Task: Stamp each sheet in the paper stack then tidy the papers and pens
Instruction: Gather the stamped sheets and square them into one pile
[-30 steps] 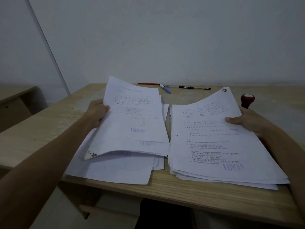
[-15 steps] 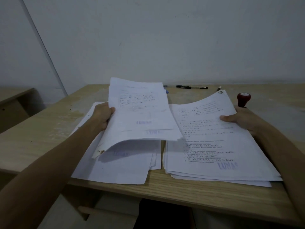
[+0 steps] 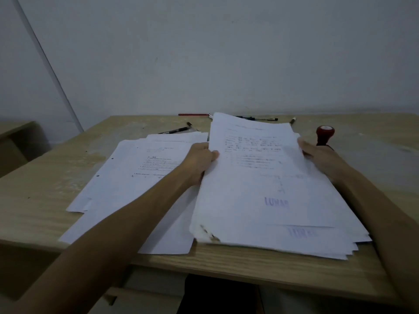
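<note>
1. Left hand (image 3: 200, 160): grips the left long edge of a bundle of stamped sheets (image 3: 267, 182), thumb on top, fingers curled beneath. The bundle lies over the right-hand pile (image 3: 335, 248), with its near edge low and its far edge a little raised.
2. Right hand (image 3: 317, 156): holds the right edge of the same papers, with the thumb showing on top; the fingers beneath are hidden, so whether they reach the lower pile cannot be told.
3. Long axis: the bundle runs away from the person, near edge to far edge, roughly in line with the pile under it, though the edges are fanned at the near right corner.
4. Remaining sheets (image 3: 127, 191): these lie flat on the table (image 3: 45, 200), directly left of the left hand and partly under its forearm. The left hand is the nearer; the right hand is well apart from them.
5. Stamp (image 3: 324, 135): stands upright just beyond the right hand.
6. Pens (image 3: 256, 118): lie scattered along the far edge of the table, beyond both piles.
7. Judgement: tidying is under way; the coming move likely turns on bringing the left sheets rightward onto the pile.
</note>
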